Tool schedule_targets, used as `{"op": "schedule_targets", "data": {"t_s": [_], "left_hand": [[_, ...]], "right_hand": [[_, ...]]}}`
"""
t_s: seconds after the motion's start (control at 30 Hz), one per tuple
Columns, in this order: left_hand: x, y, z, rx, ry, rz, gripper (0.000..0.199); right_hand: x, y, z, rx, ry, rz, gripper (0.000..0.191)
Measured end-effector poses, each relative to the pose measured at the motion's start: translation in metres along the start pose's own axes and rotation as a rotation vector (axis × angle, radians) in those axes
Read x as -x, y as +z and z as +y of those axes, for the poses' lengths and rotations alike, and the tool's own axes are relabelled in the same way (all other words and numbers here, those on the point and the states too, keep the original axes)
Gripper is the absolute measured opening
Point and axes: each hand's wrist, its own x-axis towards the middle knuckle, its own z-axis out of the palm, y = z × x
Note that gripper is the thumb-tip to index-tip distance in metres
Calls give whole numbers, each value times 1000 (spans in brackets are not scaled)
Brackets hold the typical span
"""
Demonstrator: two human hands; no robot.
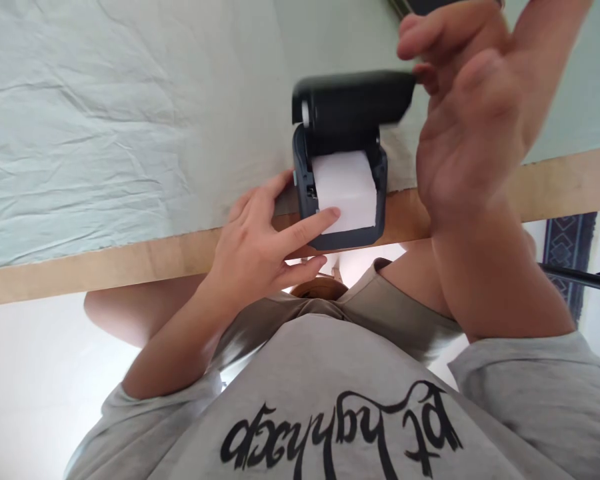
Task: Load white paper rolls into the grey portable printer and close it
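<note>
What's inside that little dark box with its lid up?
White paper sits inside the dark box, and the left hand touches it with one finger. Whatever lies beneath the paper is covered, so I can't tell.

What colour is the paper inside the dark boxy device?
The paper is plain white, best seen in the head view.

Looks like hard, smooth plastic on the portable printer, dark and mostly matt, with a soft sheen along the raised lid, though blurred there. On the paper roll, plain matt white paper with a smooth face. Across the bench, pale matt cloth, creased at the left; along the front edge, bare light wood with a smooth finish. In the T-shirt, soft matt grey cloth with flat black lettering; in the shorts, smooth beige cloth.
</note>
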Motion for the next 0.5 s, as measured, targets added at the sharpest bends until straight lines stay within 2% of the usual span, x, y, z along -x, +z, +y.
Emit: {"op": "schedule_targets", "data": {"t_s": [0.07, 0.1, 0.27, 0.4, 0.5], "left_hand": [[1, 1, 0, 1, -6, 3, 56], [1, 1, 0, -6, -6, 4, 57], [0, 3, 1, -50, -6, 22, 61], [-2, 2, 4, 23, -58, 31, 76], [-2, 2, 5, 28, -129, -7, 77]], "right_hand": [[0, -3, 1, -100, -60, 146, 30], [0, -4, 2, -117, -80, 142, 25], [-4, -7, 5, -24, -60, -244, 43], [-5, -12, 0, 26, -44, -319, 46], [-4, -17, -8, 105, -17, -359, 41]]}}
